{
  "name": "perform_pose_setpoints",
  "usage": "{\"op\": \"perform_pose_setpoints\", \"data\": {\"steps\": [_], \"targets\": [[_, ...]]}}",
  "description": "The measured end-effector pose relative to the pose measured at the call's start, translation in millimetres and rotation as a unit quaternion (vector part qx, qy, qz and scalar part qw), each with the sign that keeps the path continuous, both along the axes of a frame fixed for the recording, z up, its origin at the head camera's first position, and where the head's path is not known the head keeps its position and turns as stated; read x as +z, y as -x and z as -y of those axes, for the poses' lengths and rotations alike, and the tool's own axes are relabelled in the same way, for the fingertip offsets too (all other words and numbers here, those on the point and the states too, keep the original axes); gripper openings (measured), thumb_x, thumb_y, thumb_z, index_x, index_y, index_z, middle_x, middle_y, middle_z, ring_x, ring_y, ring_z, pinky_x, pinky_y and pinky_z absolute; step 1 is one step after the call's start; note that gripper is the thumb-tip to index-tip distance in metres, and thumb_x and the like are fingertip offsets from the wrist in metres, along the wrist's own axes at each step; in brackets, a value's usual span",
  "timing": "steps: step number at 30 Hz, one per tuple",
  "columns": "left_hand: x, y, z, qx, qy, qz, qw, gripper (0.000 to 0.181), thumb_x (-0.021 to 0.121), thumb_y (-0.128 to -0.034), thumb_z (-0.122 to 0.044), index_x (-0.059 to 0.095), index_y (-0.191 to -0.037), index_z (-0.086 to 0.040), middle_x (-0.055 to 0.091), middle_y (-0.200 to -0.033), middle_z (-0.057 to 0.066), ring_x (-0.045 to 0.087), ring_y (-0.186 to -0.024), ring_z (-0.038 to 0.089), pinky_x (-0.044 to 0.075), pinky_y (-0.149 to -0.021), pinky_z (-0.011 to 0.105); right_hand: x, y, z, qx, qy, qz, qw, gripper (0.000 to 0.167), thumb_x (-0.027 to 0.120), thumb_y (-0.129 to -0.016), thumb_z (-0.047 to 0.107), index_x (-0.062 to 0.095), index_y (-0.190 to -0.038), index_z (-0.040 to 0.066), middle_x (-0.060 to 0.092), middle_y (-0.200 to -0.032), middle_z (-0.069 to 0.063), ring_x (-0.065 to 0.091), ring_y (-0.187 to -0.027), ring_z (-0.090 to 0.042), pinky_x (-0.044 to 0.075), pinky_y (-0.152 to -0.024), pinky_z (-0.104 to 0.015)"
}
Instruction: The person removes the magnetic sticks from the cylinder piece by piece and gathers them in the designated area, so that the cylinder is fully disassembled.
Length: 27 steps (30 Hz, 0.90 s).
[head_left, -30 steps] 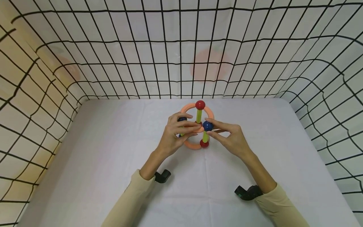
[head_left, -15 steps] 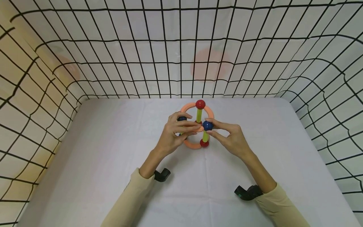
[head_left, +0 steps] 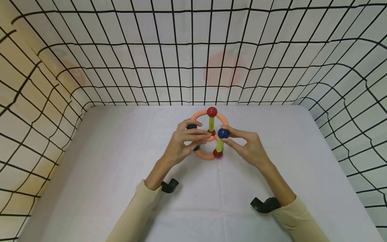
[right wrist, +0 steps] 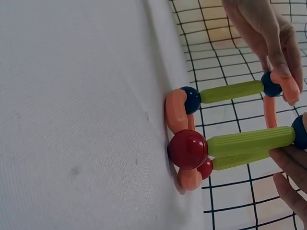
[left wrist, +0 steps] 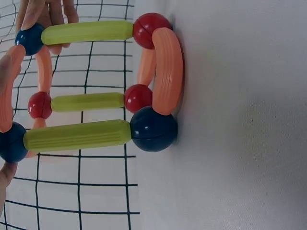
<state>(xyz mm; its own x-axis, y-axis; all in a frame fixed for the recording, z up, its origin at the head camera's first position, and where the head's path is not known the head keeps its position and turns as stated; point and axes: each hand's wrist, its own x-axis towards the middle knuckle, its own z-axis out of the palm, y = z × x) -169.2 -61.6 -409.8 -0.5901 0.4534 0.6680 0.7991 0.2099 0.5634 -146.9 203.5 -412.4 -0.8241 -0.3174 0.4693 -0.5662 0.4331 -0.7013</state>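
A frame of balls and sticks stands on the table, with green straight sticks upright between orange curved ones. My right hand [head_left: 249, 146] pinches a blue ball [head_left: 223, 133] between thumb and fingers. Below that ball a green stick [head_left: 219, 145] leans slightly and meets a red ball [head_left: 217, 153]. My left hand [head_left: 182, 139] holds an orange curved stick [right wrist: 287, 87] beside another blue ball [right wrist: 272, 84]. In the right wrist view, this stick's near end sits apart from the right hand's blue ball [right wrist: 301, 132]. At the back rises a green stick topped by a red ball [head_left: 212, 112].
White cloth covers the table [head_left: 121, 151]. Black wire mesh [head_left: 169, 67] encloses the back and both sides. A black wrist device [head_left: 265, 205] juts from the right cuff, and another black device [head_left: 170, 186] from the left.
My left hand has shifted slightly left with the curved stick. The right hand's blue ball has moved a little right, and a gap now shows between stick and ball.
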Motion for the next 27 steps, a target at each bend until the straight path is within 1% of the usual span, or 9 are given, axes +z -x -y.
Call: {"op": "perform_pose_setpoints", "data": {"steps": [6, 10, 14, 20, 27], "targets": [[0.3, -0.6, -1.4, 0.000, 0.017, -0.016, 0.9997, 0.025, 0.083, -0.0843, -0.003, 0.082, -0.110, -0.005, 0.081, -0.109, 0.007, 0.056, -0.127, 0.031, 0.034, -0.120, 0.054, -0.5, -0.7, 0.7, -0.006, -0.003, 0.000, 1.0000, 0.052, 0.082, -0.085, -0.002, 0.070, -0.134, 0.007, 0.079, -0.116, -0.012, 0.077, -0.100, -0.028, 0.050, -0.098, -0.009], [1.6, -1.0, -1.3, -0.001, 0.019, -0.014, 0.9997, 0.025, 0.084, -0.0828, -0.002, 0.082, -0.107, -0.005, 0.081, -0.110, 0.007, 0.056, -0.127, 0.031, 0.033, -0.121, 0.053, -1.0, -0.8, 0.9, -0.008, -0.006, 0.003, 1.0000, 0.053, 0.082, -0.085, -0.002, 0.070, -0.135, 0.011, 0.079, -0.115, -0.012, 0.077, -0.100, -0.027, 0.051, -0.097, -0.009], [2.5, -1.2, -1.0, -0.005, 0.019, -0.010, 0.9998, 0.025, 0.085, -0.0811, -0.001, 0.082, -0.106, -0.005, 0.080, -0.112, 0.009, 0.057, -0.127, 0.034, 0.032, -0.122, 0.055, -1.9, -0.6, 1.2, -0.009, -0.005, 0.006, 0.9999, 0.053, 0.081, -0.085, -0.003, 0.070, -0.135, 0.010, 0.079, -0.116, -0.011, 0.077, -0.099, -0.027, 0.051, -0.097, -0.010], [1.4, -1.5, 0.1, 0.006, 0.018, -0.007, 0.9998, 0.026, 0.087, -0.0789, -0.001, 0.083, -0.104, -0.005, 0.080, -0.111, 0.012, 0.056, -0.130, 0.035, 0.033, -0.122, 0.058, -2.8, -0.4, 2.0, -0.007, -0.001, 0.006, 1.0000, 0.053, 0.081, -0.085, -0.003, 0.070, -0.135, 0.010, 0.078, -0.119, -0.010, 0.077, -0.097, -0.025, 0.051, -0.098, -0.011], [0.5, -0.1, 1.2, 0.005, 0.028, -0.020, 0.9994, 0.023, 0.087, -0.0793, -0.001, 0.083, -0.102, -0.006, 0.077, -0.121, 0.011, 0.055, -0.133, 0.035, 0.034, -0.123, 0.056, -3.9, -0.8, 3.9, -0.002, 0.005, 0.006, 1.0000, 0.053, 0.081, -0.086, -0.002, 0.069, -0.136, 0.011, 0.077, -0.121, -0.009, 0.076, -0.097, -0.023, 0.053, -0.096, -0.013]]}}
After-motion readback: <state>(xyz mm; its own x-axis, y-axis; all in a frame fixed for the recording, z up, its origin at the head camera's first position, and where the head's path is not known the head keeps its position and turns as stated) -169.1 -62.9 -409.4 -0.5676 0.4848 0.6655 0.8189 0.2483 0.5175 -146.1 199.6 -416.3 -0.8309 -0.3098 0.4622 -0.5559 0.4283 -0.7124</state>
